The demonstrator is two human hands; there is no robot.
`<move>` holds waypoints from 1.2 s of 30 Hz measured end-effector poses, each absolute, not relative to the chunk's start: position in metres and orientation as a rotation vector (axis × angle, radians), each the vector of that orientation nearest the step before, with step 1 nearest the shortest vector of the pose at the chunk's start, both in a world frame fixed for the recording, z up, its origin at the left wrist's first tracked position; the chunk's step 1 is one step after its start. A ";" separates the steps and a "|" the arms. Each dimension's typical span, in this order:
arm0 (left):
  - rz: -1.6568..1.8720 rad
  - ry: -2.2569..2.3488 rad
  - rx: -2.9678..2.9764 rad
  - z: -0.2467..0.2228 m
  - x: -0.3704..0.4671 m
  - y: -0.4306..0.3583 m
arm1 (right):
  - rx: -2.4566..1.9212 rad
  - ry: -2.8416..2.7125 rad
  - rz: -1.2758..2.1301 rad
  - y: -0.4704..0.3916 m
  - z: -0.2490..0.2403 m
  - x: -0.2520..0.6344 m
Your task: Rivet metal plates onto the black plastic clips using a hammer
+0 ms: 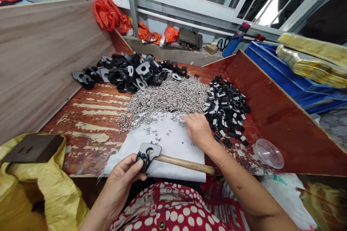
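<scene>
My left hand (128,171) grips a black part with a flat grey plate (155,148) on top, near the front edge of the bench. Behind that part extends a wooden handle (187,163), lying across a white cloth (173,135). My right hand (197,129) is over the cloth's right side, fingers bent down at the front of a heap of small silver metal pins (173,94). Its fingertips are close together among loose pins; whether they pinch one is too small to tell. Several loose pins (152,130) lie on the cloth.
Large black parts (135,70) are piled at the back left, small black clips (226,108) at the right. A clear plastic bowl (268,153) stands front right. Wooden side boards (48,57) enclose the bench. A blue crate (284,79) is beyond the right board.
</scene>
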State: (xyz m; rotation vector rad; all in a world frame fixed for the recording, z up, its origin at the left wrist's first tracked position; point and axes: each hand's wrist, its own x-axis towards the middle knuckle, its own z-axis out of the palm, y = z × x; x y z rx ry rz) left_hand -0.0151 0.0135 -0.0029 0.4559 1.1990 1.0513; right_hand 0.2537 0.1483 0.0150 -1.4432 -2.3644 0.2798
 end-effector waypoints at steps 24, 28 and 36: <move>1.072 1.160 0.736 -0.007 0.002 0.015 | -0.806 -2.534 0.305 0.054 0.035 0.181; 1.109 1.163 0.710 -0.004 -0.001 0.015 | -0.802 -2.461 0.318 0.046 0.035 0.180; 1.182 1.100 0.684 -0.003 0.001 0.014 | -0.579 -2.244 0.539 0.049 0.029 0.173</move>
